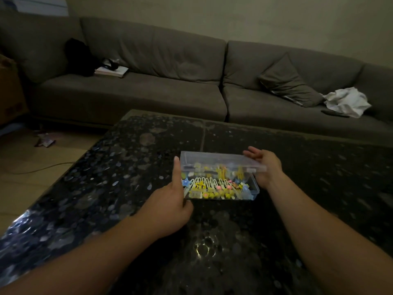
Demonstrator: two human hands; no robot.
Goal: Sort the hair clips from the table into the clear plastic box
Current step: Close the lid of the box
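A clear plastic box [254,191] stands on the dark speckled table [119,167], a little beyond the middle. Several hair clips [212,186] in white, yellow, pink and blue fill it in rows. Its hinged lid [212,160] hangs half lowered over the clips. My right hand [265,167] grips the lid's right end, fingers behind it. My left hand [170,205] lies at the box's left side, one finger stretched straight up along the box and lid edge, the others curled in. I see no loose clips on the table.
A long grey sofa [148,92] runs behind the table. It carries a cushion [289,81], a white cloth [346,101], a remote [333,113], a book [110,70] and a black bag [78,56]. A cardboard box [8,92] stands on the floor at left.
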